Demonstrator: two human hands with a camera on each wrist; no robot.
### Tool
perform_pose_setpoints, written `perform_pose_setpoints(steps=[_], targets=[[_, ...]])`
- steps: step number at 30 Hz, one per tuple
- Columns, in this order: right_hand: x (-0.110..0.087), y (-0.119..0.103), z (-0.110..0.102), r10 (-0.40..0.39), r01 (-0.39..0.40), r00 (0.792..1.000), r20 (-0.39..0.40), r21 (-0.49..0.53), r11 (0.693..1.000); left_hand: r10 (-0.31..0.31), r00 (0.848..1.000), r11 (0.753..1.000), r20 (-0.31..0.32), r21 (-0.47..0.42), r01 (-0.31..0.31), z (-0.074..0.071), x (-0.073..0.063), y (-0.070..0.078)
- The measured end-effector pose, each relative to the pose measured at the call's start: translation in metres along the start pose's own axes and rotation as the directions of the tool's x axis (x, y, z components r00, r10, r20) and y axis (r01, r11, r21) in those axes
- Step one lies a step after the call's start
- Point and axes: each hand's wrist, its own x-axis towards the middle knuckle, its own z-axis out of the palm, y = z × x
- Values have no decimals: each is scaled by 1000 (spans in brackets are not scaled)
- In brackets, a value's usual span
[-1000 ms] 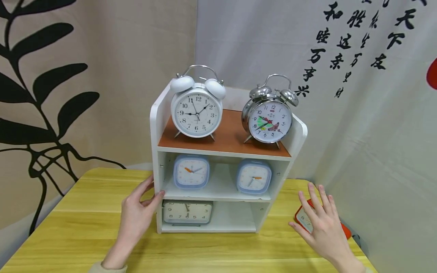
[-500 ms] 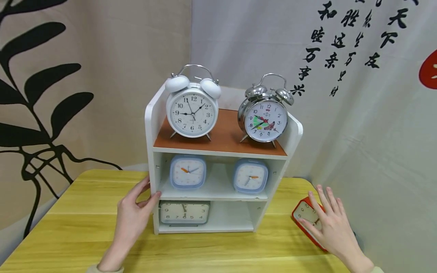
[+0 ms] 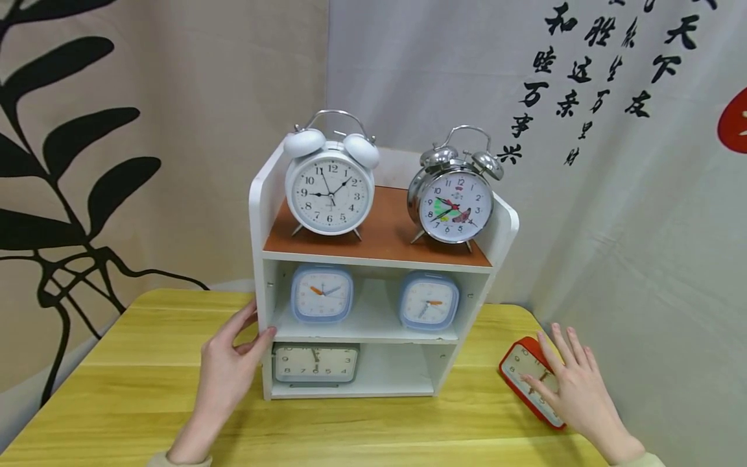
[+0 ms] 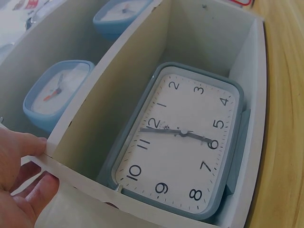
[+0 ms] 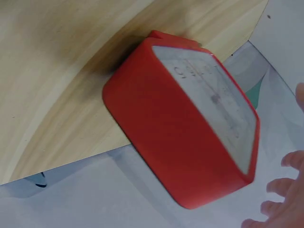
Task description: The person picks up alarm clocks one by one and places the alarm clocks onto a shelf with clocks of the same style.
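Note:
My left hand [image 3: 229, 366] grips the left side panel of a small white shelf [image 3: 397, 336], thumb on the front edge and fingers behind it. The lower compartment holds a grey rectangular clock [image 3: 315, 363], which fills much of the left wrist view. At the table's right, my right hand [image 3: 586, 392] spreads its fingers over a red rectangular clock [image 3: 525, 366], hiding part of its face. In the right wrist view the fingers [image 5: 280, 187] stand apart from this clock, which rests tilted on the wooden tabletop.
On the brown top shelf stand a white twin-bell clock [image 3: 329, 194] and a silver twin-bell clock [image 3: 455, 206]. Two blue square clocks [image 3: 321, 294] occupy the middle level. Hanging cloth [image 3: 408, 78] closes off the back and right of the wooden table [image 3: 350, 431].
The right hand has drawn back to the right, uncovering more of the red clock. That clock's far end has swung toward the table's front. The left hand keeps its hold on the shelf.

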Motion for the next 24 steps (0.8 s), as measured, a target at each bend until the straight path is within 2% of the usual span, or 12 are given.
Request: perform_pose_setpoints(steps=[15,24], targets=[[-2,17,3,85,-92,987,134,44,995,7,1000,1000,-3,-6,-7,0,0,-2],[1,22,1,139,-147,959,245,14,989,-12,1000,1000,12,12,12,0,1,-1]])
